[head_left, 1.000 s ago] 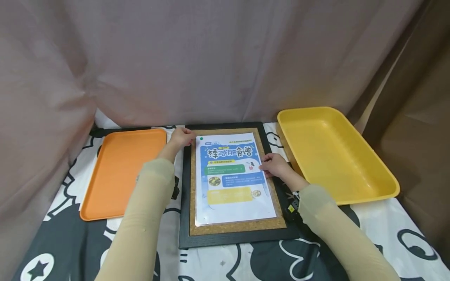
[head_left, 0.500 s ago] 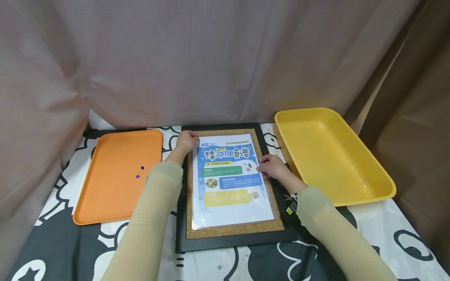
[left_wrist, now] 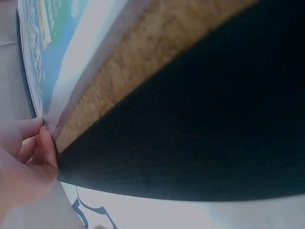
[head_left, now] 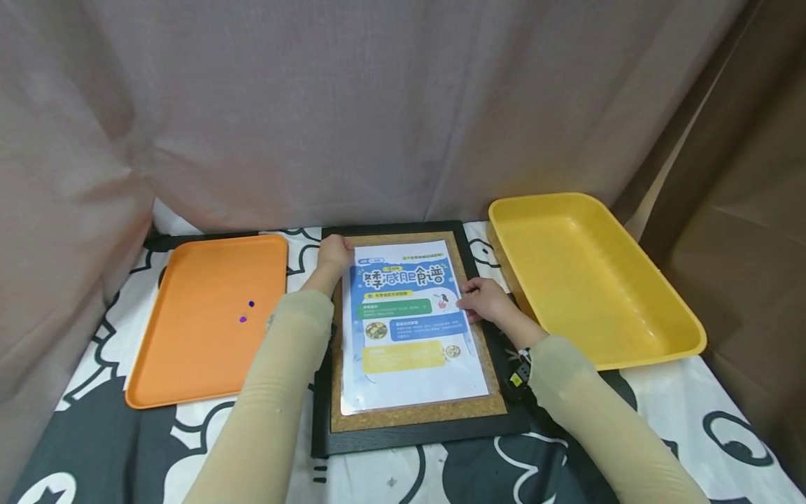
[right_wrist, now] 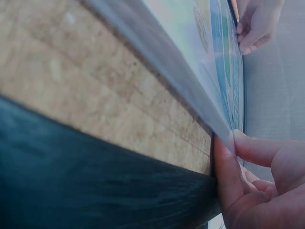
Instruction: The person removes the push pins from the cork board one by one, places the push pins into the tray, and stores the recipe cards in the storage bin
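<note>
In the head view a laminated poster (head_left: 409,381) with blue, green and yellow panels lies on a black-framed corkboard (head_left: 428,411). My left hand (head_left: 335,257) is at the poster's top left corner, its thumb and fingertips drawn together over the spot of a green pushpin, which they hide. At the poster's right edge, my right hand (head_left: 488,301) pinches the sheet. The right wrist view shows the thumb above the lifted edge (right_wrist: 209,107) and a finger beneath it, with cork showing below.
An orange tray (head_left: 195,322) at the left bears a dark blue pin (head_left: 251,304) and a purple pin (head_left: 243,319). A deep yellow tray (head_left: 592,294) stands to the right of the board. Behind hangs a grey-brown curtain (head_left: 378,112). A patterned cloth (head_left: 371,476) covers the table.
My left hand has shifted slightly right onto the poster's corner, covering the green pushpin. My right hand keeps its pinch. The view has turned slightly, and the two pins on the orange tray have come into sight.
</note>
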Available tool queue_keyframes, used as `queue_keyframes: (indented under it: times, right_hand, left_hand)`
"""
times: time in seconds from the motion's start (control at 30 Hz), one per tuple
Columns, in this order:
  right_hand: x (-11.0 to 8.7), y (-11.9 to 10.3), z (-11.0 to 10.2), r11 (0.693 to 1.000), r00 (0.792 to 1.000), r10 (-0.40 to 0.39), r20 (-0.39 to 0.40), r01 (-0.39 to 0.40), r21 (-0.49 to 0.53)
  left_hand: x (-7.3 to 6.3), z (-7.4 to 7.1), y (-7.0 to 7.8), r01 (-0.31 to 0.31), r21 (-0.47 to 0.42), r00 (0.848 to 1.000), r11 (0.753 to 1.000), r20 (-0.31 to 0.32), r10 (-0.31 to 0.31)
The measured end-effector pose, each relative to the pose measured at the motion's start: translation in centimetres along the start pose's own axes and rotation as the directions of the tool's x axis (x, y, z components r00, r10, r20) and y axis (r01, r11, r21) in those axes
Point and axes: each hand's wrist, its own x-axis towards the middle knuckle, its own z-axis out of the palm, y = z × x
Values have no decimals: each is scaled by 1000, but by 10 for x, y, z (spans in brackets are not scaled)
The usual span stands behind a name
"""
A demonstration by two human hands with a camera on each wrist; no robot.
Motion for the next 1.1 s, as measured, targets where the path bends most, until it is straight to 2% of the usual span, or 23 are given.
queue_keyframes:
  times: [0.03,0.07,0.13,0.17,0.27,0.33,0.37,0.4,0.5,0.53,0.57,0.63,0.7,0.83,0.9,1.1]
  right_hand:
    - [0,0,0,1000,1000,-3,1,3,-2]
    - [0,0,0,1000,1000,-5,2,5,-3]
    - [0,-1,-1,1000,1000,-7,2,7,-3]
    - [0,-1,-1,1000,1000,-8,3,8,-2]
    - [1,-1,-1,1000,1000,-3,3,3,1]
    - [1,-1,-1,1000,1000,1,5,-1,1]
    - [2,-1,-1,1000,1000,4,5,-4,2]
    - [2,-1,-1,1000,1000,8,6,-8,0]
    - [3,-1,-1,1000,1000,6,6,-6,-7]
    - [3,-1,-1,1000,1000,3,6,-3,-8]
    - [4,-1,-1,1000,1000,0,6,1,-10]
    - [4,-1,-2,1000,1000,-5,7,5,-12]
    - [5,-1,-1,1000,1000,-9,9,9,-12]
    - [6,-3,-2,1000,1000,-4,6,4,-14]
    - [8,-3,-2,1000,1000,-8,6,8,-15]
    - [12,-3,-4,1000,1000,-6,9,7,-12]
  left_hand:
    - [-12,-9,7,8,-9,1000,1000,26,-7]
    - [-8,-5,3,-12,-18,1000,1000,6,12]
    - [-5,-4,1,1,-27,1000,1000,26,0]
    - [3,2,-6,-26,-37,1000,999,9,27]
    - [29,16,-23,-1,-55,999,999,43,3]
    - [40,21,-32,8,-78,997,997,77,-2]
    - [47,25,-39,-15,-111,998,994,63,22]
    - [46,24,-38,3,-125,997,992,77,7]
    - [24,8,-27,16,-203,997,979,76,0]
    - [10,-2,-16,56,-209,995,976,94,-37]
    - [-3,-12,-7,60,-231,996,971,82,-42]
    - [-35,-37,16,122,-250,989,960,114,-96]
    - [-50,-49,26,144,-290,986,946,120,-114]
    - [-54,-54,29,174,-370,980,913,156,-123]
    - [-46,-51,23,172,-390,979,905,168,-114]
    - [-51,-57,24,152,-409,980,900,181,-83]
